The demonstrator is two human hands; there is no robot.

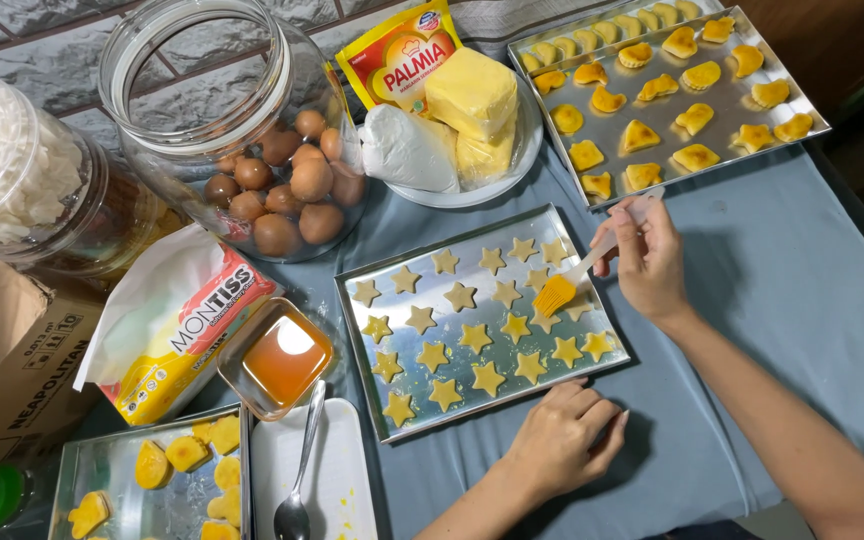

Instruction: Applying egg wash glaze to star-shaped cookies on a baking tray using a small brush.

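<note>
A metal tray [357, 343] in the middle holds several star-shaped cookies [460, 296]; those along the lower rows look glossy yellow. My right hand [647, 262] holds a pastry brush [564, 288] with yellow bristles, its tip resting on a star near the tray's right side. My left hand [564, 435] lies with fingers curled on the blue cloth, touching the tray's near edge and holding nothing.
A small dish of orange egg wash [285, 358] sits left of the tray, with a spoon [298, 480] on a white plate below it. A second cookie tray [724, 101] is at back right, a third tray [122, 470] at front left. An egg jar [252, 130], a butter plate [467, 110] and a tissue pack [167, 325] stand behind.
</note>
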